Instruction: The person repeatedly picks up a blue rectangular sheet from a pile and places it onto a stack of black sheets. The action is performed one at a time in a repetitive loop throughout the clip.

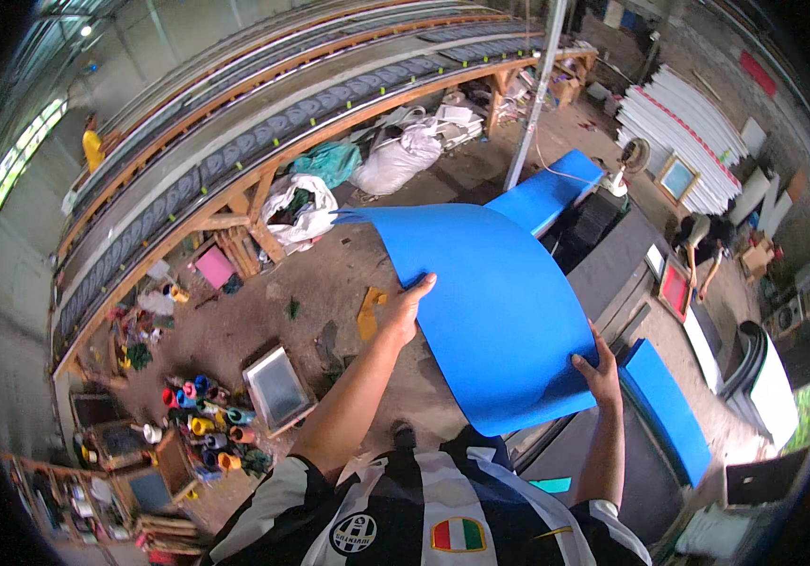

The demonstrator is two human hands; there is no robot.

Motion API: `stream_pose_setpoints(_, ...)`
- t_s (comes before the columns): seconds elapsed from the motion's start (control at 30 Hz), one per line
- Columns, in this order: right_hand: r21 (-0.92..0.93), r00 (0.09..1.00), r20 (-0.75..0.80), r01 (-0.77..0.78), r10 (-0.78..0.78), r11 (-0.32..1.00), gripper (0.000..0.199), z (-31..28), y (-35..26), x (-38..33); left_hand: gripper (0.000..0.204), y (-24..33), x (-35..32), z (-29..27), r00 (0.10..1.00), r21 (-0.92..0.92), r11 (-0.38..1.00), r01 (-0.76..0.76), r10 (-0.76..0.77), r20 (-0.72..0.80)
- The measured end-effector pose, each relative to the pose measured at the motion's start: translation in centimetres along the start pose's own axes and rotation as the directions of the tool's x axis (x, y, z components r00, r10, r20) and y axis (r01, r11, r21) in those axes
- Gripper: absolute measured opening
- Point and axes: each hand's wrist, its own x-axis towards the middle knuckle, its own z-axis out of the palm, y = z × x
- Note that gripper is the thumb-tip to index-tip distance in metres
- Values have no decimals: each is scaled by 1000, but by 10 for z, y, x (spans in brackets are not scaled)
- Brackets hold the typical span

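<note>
A big blue foam sheet (480,311) is held up in front of the person, curving away toward the far side, with the left hand (405,307) gripping its left edge and the right hand (598,370) clamped on the near right corner. Past it on the right lie a stack of blue sheets (546,193) and a blue slab (666,407), while down left on the floor there's a bunch of colourful paint pots (205,424) beside a framed screen (277,387).

blue sheet (480,302) blocks ahead, open floor (329,283) left, black table (612,264) right
</note>
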Motion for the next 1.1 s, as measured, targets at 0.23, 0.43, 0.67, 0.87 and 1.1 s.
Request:
stream_pose_setpoints(0.23,-235,981,-109,-183,162,955,81,13,18,15,61,29,99,-2,959,-191,941,278,-263,102)
stream_pose_setpoints(0.43,-213,963,-175,-241,205,947,75,36,8,73,57,9,223,12,942,89,965,246,-260,213)
stream_pose_setpoints(0.67,-228,915,-261,-369,308,901,72,56,21,152,60,9,344,25,924,246,942,227,-288,252)
stream_pose_setpoints(0.87,-159,859,-363,-439,361,884,63,82,-17,200,81,6,427,51,888,301,929,217,-315,334)
stream_pose_setpoints(1.1,-5,667,-626,-522,405,853,65,144,-21,195,76,-16,502,89,598,351,785,511,-618,510)
